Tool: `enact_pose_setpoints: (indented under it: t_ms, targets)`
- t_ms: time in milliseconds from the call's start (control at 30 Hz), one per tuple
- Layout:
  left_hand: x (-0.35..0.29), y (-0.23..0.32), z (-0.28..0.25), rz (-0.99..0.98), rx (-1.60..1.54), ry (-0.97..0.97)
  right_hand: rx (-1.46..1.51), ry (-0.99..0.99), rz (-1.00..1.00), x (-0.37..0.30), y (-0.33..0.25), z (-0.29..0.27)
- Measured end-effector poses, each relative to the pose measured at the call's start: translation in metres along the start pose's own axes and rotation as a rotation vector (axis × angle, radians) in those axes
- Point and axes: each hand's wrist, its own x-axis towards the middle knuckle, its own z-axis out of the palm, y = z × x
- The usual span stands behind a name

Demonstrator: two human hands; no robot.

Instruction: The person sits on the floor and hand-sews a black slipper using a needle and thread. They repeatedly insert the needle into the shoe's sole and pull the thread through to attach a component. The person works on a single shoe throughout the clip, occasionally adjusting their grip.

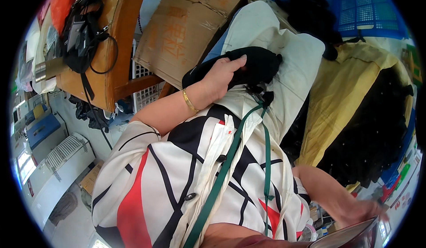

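A soft black cloth piece (262,65) lies across my lap over the off-white cloth (299,55). My left hand (222,75) is closed on it, thumb on top and the other fingers mostly hidden. Out to the lower right, away from the lap, my right hand (361,211) is raised beside a dark-rimmed clear lens (348,235). Its fingers are smeared by motion, so I cannot tell whether they hold anything. Below the black cloth hangs a green strap (222,170), with a small black and metal thing (262,96) at its end.
A cardboard box (186,30) stands ahead, left of my knees. At the left is a wooden table (100,81) with a black bag (82,39) on it. On my right, a yellow sack (339,95) holds many black pieces (372,132). Blue plastic baskets (368,10) stand behind it.
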Motion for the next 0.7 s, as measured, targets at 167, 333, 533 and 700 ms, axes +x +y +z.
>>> enact_pose_setpoints:
  t_ms: [167, 333, 533, 700]
  targets:
    - [-0.012, -0.007, 0.006, 0.114, -0.002, -0.089, -0.086, -0.39, -0.137, -0.02, -0.036, 0.006]
    - [-0.015, -0.004, 0.01, 0.261, 0.149, -0.184, -0.107, -0.468, -0.086, -0.042, -0.029, -0.02]
    - [-0.03, 0.004, 0.012, 0.291, 0.066, -0.176, -0.077, -0.502, -0.029, -0.051, -0.024, -0.031]
    - [-0.034, 0.007, 0.016, 0.292, 0.084, -0.174, -0.078, -0.517, -0.015, -0.052, -0.025, -0.035]
